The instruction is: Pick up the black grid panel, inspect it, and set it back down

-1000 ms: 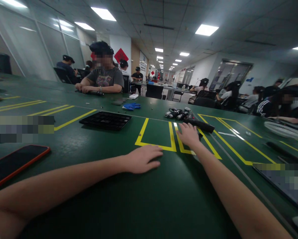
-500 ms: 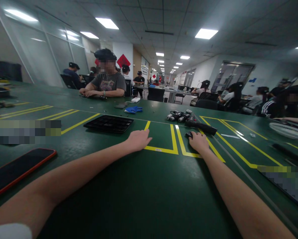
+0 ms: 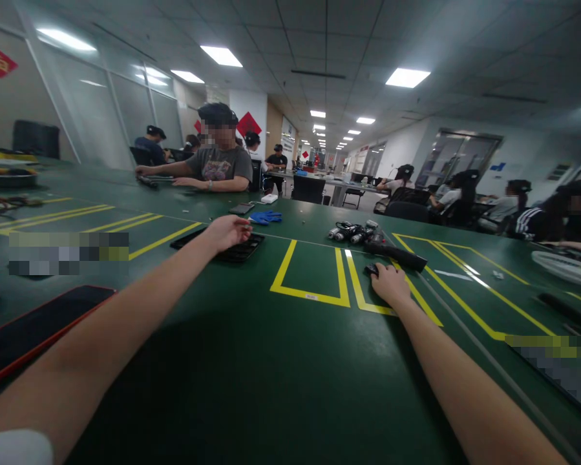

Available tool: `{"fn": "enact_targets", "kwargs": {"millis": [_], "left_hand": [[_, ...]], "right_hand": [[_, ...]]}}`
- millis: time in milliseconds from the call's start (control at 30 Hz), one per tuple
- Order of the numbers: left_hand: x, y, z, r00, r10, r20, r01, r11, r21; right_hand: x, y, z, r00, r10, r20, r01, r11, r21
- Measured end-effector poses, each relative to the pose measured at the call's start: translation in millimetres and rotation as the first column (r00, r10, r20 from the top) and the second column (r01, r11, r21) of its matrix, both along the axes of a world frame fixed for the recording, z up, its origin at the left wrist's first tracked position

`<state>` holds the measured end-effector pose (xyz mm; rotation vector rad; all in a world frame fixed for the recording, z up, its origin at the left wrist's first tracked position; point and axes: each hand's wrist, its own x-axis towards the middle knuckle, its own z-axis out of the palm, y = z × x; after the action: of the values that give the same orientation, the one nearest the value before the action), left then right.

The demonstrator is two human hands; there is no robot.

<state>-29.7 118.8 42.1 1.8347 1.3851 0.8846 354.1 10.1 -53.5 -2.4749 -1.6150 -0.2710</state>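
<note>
While your left hand [image 3: 226, 234], fingers curled, is over the tray [image 3: 244, 252], anything pinched there being indiscernible, carry the wrist high; let your right hand [image 3: 390, 285], narrowed on the black part [image 3: 370, 268] inside the tape [image 3: 375, 309], lie steady.

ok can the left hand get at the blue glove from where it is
Probably yes: the left hand is at the black tray, the blue glove lies just beyond, and nothing visible blocks the way. A tiny object seems pinched in the grip, though, so it may not be free.
</note>
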Motion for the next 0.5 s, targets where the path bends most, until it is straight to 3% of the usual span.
{"fn": "enact_targets", "kwargs": {"millis": [100, 200, 333, 500], "left_hand": [[-34.5, 17.6, 3.0, 0.978, 0.208, -0.017, -0.208, 0.978, 0.006], [-54.9, 24.2, -9.4, 0.909, 0.328, -0.256, -0.327, 0.944, 0.048], [-62.7, 28.2, -26.0, 0.722, 0.323, -0.612, -0.307, 0.942, 0.135], [-56.4, 27.7, -31.1, 0.681, 0.291, -0.672, -0.237, 0.956, 0.174]], "right_hand": [[0.0, -0.4, 0.8, 1.0, -0.009, -0.016, 0.009, 1.0, 0.003], [-1.2, -1.0, 0.4, 0.999, -0.001, -0.036, 0.002, 1.0, 0.016], [-0.3, -0.6, -1.8, 0.998, 0.017, -0.062, -0.014, 0.998, 0.061], [5.1, 3.0, 0.7, 0.987, 0.059, -0.146, -0.043, 0.993, 0.109]]}}
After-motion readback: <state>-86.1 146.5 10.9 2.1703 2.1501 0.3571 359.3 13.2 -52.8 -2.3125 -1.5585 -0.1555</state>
